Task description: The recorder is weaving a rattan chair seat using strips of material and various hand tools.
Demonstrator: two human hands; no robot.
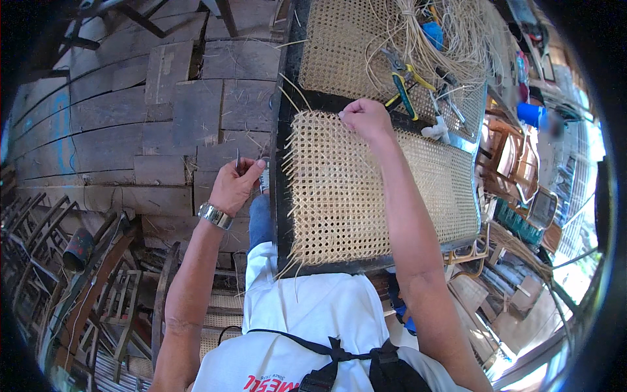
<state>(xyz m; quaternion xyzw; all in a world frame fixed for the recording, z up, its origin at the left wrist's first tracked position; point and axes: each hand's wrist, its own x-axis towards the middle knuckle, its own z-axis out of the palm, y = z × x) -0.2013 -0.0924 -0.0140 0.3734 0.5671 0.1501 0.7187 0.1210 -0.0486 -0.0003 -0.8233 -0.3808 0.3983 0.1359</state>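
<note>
A woven cane panel (pixel 346 189) in a dark frame (pixel 283 196) stretches in front of me, with loose strand ends sticking out along its left side. At its far edge, beside the dark crossbar, the fingertips of my right hand (pixel 368 121) are pinched together on the weave; what lies between them is too small to make out. My left hand (pixel 236 186), with a metal-banded watch (pixel 215 215) on its wrist, is off the frame's left side. Its fingers close around a thin dark pointed thing (pixel 238 157), mostly hidden by the hand.
Beyond the crossbar, a second cane panel (pixel 339 46) carries green-and-yellow pliers (pixel 403 88), a bundle of loose cane strands (pixel 418 26) and a white object (pixel 436 129). Wooden chair frames (pixel 121 294) stand at lower left on the plank floor (pixel 104 130). Wooden furniture (pixel 506 163) crowds the right.
</note>
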